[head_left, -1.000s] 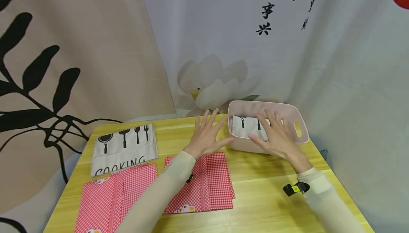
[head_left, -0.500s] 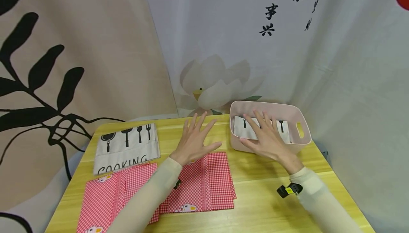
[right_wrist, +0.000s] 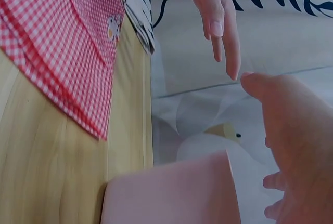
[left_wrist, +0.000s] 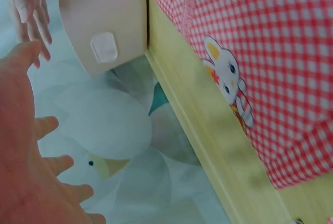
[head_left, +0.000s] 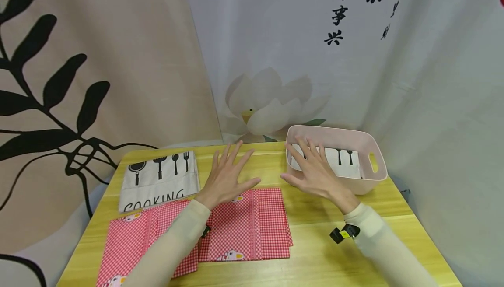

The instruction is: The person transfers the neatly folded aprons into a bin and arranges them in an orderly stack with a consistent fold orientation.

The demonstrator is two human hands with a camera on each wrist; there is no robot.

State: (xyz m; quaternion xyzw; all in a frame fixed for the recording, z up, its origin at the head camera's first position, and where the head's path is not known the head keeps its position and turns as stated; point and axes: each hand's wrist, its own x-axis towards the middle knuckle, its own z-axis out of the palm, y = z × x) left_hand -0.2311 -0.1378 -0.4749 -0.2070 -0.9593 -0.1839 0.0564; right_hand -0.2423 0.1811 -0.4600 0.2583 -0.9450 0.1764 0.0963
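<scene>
My left hand (head_left: 226, 180) hovers with fingers spread near the back edge of the right red-checked folded cloth (head_left: 240, 230), holding nothing. The right hand (head_left: 316, 175), also spread and bare, is raised at the front left of a pale pink basket (head_left: 350, 139) and overlaps it in the head view. Inside the basket lies a folded white cloth (head_left: 348, 164) printed with dark utensils, its left part hidden behind the right hand. The left wrist view shows that hand's fingers (left_wrist: 75, 193) held apart, well off the checked cloth with its rabbit print (left_wrist: 226, 73).
A white folded cloth (head_left: 159, 182) lettered COOKING lies at the back left of the wooden table (head_left: 315, 252). Another red-checked cloth (head_left: 130, 243) lies in front of it, partly behind my left sleeve. Printed curtains (head_left: 267, 37) hang behind the table.
Both spread hands have drifted left over the table. The right hand has shifted across the basket, uncovering more of the white cloth's right side. The view has turned slightly left.
</scene>
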